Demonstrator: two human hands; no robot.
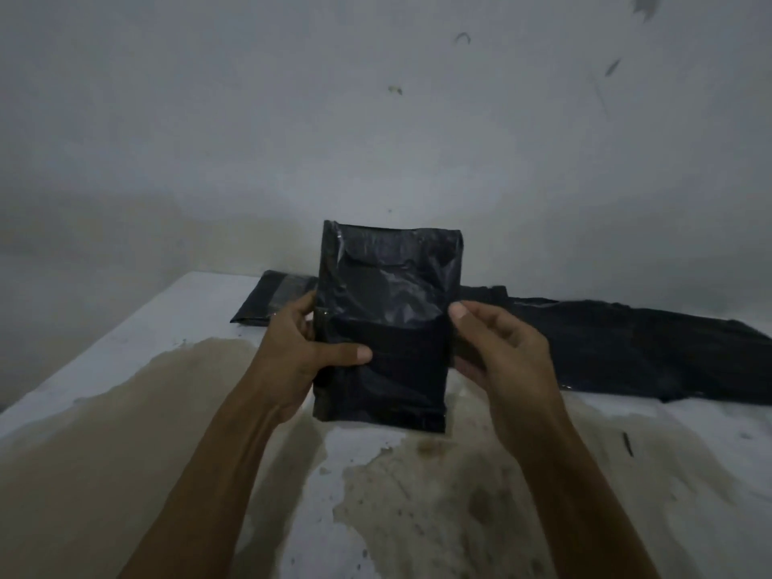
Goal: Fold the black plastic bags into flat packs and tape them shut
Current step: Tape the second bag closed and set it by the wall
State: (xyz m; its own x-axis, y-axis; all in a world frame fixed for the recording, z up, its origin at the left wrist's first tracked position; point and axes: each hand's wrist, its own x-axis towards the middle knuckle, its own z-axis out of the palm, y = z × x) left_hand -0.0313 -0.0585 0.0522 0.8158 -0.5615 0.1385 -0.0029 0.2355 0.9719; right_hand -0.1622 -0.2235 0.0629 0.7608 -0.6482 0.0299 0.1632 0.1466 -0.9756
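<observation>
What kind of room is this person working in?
Probably a bare back room or storeroom: a plain scuffed grey wall, a stained white worktop, and unfolded black plastic bags lying along the wall.

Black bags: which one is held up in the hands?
The folded pack, upright between both hands. The other two black bags lie flat on the table behind it.

The setting is a bare, dim utility or storage room. A plain grey plastered wall (292,119), chipped at 1 o'clock, backs a white-painted work surface (689,474) with worn, brown-stained patches at 6 and 8 o'clock.
</observation>
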